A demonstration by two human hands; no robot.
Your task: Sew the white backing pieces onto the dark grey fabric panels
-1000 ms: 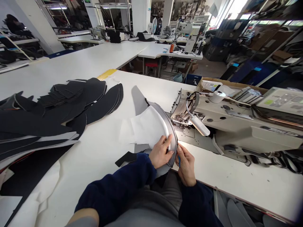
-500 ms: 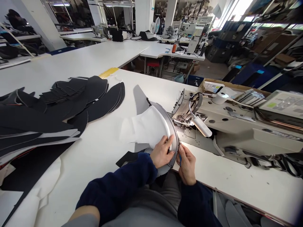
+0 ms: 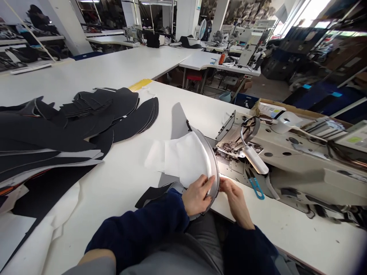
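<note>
A curved grey fabric piece (image 3: 212,156) with a white backing sheet (image 3: 186,154) and a dark edge lies in front of me, beside the sewing machine (image 3: 289,149). My left hand (image 3: 197,195) grips the piece near its lower curve, thumb and fingers closed on the cloth. At the outer edge, my right hand (image 3: 233,196) has its fingers pinched together on the dark rim; their tips are partly hidden behind it. Blue-handled thread snips (image 3: 255,186) lie by the machine bed, to the right of my right hand.
Stacks of black cut fabric pieces (image 3: 86,122) cover the left of the table. A small lamp (image 3: 255,159) hangs by the needle area. A box of supplies (image 3: 263,107) stands behind the machine. Farther back are more tables (image 3: 129,65) and another sewing machine (image 3: 249,46).
The blue snips, earlier in my right hand, now lie by the machine bed. My right hand has returned to the fabric edge. The view has shifted slightly left.
</note>
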